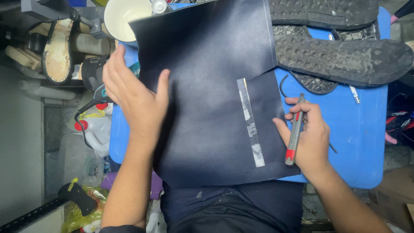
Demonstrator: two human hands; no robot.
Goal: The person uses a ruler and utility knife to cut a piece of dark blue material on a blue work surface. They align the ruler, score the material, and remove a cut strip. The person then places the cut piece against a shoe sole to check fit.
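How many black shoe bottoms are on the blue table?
3 show. One black sole lies along the top edge, a second sole just below it, and a third sole peeks from under that one. The dark sheet could hide more.

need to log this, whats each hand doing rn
Left hand: open, flat on the dark leather sheet.
Right hand: closed, holding a red-and-grey pen.

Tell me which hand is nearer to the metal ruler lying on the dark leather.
Right. The right hand, holding a pen, sits just beside the ruler. The left hand presses the leather near its far edge.
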